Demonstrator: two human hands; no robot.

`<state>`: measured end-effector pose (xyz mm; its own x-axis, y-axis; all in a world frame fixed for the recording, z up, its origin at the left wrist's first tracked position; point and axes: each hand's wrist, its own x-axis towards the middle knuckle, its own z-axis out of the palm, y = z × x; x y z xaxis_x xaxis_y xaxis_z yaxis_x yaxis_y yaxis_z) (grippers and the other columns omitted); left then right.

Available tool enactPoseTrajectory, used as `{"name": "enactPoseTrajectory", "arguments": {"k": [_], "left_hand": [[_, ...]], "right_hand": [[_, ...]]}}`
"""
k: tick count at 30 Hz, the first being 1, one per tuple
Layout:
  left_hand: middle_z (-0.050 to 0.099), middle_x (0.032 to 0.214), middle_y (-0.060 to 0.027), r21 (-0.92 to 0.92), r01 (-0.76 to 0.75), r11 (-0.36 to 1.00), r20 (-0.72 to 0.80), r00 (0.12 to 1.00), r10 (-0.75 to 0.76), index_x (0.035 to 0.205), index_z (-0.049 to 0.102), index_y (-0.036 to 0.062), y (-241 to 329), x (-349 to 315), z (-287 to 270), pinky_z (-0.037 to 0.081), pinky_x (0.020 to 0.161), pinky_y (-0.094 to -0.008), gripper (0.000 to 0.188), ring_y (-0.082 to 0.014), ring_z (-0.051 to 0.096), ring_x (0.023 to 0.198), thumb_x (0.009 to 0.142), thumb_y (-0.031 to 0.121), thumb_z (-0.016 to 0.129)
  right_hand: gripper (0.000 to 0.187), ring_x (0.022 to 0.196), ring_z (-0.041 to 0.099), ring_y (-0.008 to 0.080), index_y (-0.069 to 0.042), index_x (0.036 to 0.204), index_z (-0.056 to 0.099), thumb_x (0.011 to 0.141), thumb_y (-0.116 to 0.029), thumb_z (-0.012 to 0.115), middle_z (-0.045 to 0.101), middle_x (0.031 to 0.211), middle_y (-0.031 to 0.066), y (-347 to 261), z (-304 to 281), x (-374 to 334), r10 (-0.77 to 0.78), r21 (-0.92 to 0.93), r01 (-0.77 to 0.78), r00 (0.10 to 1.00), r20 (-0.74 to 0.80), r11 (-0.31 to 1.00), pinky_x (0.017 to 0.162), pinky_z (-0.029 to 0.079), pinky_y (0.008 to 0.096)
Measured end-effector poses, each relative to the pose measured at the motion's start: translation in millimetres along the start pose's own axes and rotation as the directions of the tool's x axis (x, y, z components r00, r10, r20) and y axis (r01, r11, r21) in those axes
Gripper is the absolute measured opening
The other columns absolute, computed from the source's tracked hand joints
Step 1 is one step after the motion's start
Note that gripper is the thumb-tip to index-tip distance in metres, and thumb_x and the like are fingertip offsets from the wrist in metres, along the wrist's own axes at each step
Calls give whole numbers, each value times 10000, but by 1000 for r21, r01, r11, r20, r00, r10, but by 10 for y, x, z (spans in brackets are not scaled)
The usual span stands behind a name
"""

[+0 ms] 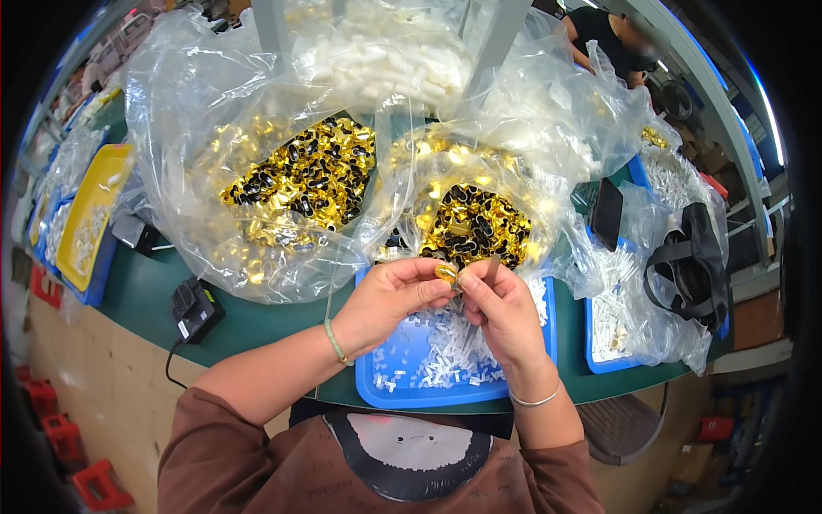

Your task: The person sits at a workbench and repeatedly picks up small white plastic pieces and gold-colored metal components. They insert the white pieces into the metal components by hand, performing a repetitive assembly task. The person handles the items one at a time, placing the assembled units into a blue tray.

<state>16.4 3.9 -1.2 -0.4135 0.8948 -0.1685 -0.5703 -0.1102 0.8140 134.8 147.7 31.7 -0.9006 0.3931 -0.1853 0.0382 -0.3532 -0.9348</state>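
My left hand (390, 300) pinches a small shiny gold piece (446, 272) between thumb and fingertips. Close beside it, my right hand (511, 321) is closed, its thumb and forefinger touching the gold piece's right side. A thin dark strip-like tool (492, 269) sticks up out of the right hand; its exact kind is unclear. Beneath both hands lies a blue tray (368, 385) of small white plastic pieces (462, 353). Just beyond my fingers, an opened clear bag holds many gold-and-black pieces (477, 227).
Another clear bag of gold-and-black pieces (330, 171) lies at the left, with white parts (381, 64) bagged behind. A black boxy device (195, 310) with a cable sits left on the green table. Rightward are a phone (606, 214), a second blue tray (591, 347) and a black bag (692, 270).
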Motion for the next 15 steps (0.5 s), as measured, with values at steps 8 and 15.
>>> {"name": "enactPoseTrajectory", "arguments": {"k": [8,15], "left_hand": [[649,1098,-45,180,-93,979,1,996,95,1178,611,1,10,-13,16,521,889,-265,251,-109,633,969,948,101,617],[667,1023,-64,-472,-285,834,-17,949,315,1270,543,8,254,-15,-139,526,888,-252,359,-134,650,975,957,169,616]], "right_hand": [[126,600,446,18,-43,980,637,925,-153,663,606,771,-26,1,7,-22,-56,-157,51,998,-25,986,526,344,185],[171,562,413,15,-35,1078,634,981,-162,574,619,816,4,-94,-32,-39,-244,22,246,967,-69,969,498,331,180]]}}
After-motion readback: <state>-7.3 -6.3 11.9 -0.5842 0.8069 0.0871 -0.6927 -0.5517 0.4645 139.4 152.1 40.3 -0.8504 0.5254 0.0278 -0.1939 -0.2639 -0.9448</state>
